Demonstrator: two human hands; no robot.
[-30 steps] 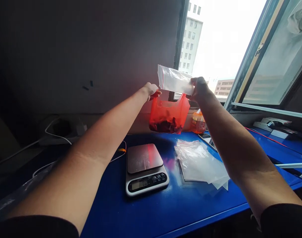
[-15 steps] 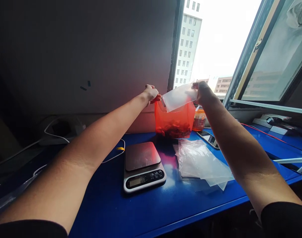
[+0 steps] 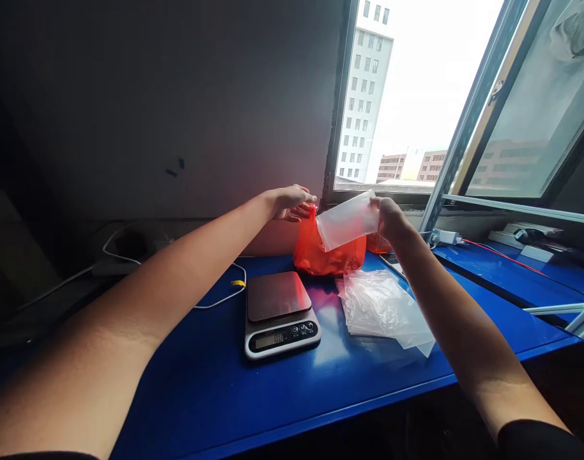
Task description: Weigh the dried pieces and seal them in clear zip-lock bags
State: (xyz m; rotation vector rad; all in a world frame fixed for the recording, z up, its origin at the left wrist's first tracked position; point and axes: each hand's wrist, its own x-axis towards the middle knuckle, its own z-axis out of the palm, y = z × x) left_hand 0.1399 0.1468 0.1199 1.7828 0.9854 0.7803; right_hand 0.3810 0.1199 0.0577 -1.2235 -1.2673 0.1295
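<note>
My right hand [image 3: 388, 217] pinches the right end of a translucent plastic bag [image 3: 349, 220], held tilted in front of a red plastic bag [image 3: 304, 252]. The red bag stands slumped on the blue table, and its contents cannot be made out. My left hand [image 3: 292, 203] is at the red bag's gathered top left corner, fingers stretched out and apart; whether the fingertips touch it is unclear. Below my hands, a kitchen scale [image 3: 280, 297] with a bare metal plate lies to the left. A loose stack of clear plastic bags [image 3: 383, 303] lies to its right.
The blue table [image 3: 292, 396] runs along a wall with a window. A phone [image 3: 392, 260] and an orange-tinted container [image 3: 378, 243] are partly hidden behind my right arm. A white cable [image 3: 220, 303] curves left of the scale. Metal frame bars [image 3: 522, 209] stand at the right.
The red bag has gone from held up and stretched to slumped and lower. My left hand's fingers have spread. My right hand and the translucent bag appear lower in view.
</note>
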